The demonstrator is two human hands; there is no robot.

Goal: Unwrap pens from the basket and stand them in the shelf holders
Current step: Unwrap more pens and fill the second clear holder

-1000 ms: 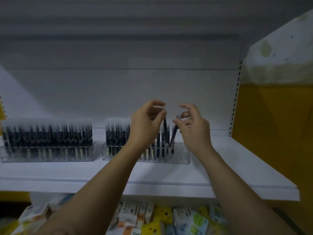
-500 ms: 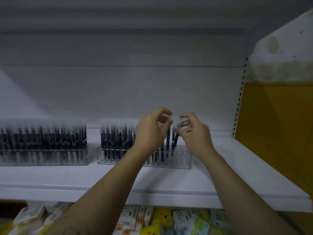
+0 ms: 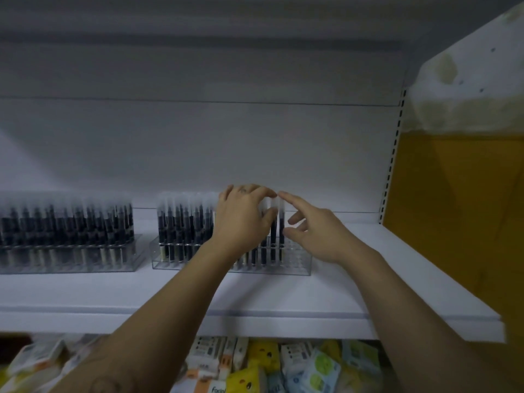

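Note:
A clear pen holder (image 3: pixel 297 265) stands on the white shelf (image 3: pixel 255 296), its left part filled with dark pens with frosted caps (image 3: pixel 184 222). My left hand (image 3: pixel 243 219) reaches over the holder's middle, fingers and thumb curled round the cap of an upright pen (image 3: pixel 266 207). My right hand (image 3: pixel 312 234) is spread beside it, its index fingertip touching the cap of the rightmost standing pen (image 3: pixel 281 222). The holder's right end holds no pens. No basket is in view.
A second clear holder (image 3: pixel 71 259) packed with the same pens stands to the left. A yellow side panel (image 3: pixel 453 222) closes the shelf on the right. Below the shelf lie several colourful packets (image 3: pixel 283 364).
Both hands have sunk toward the holder. The tilted pens between them now stand upright in its slots, and my right hand has opened from a pinch to spread fingers.

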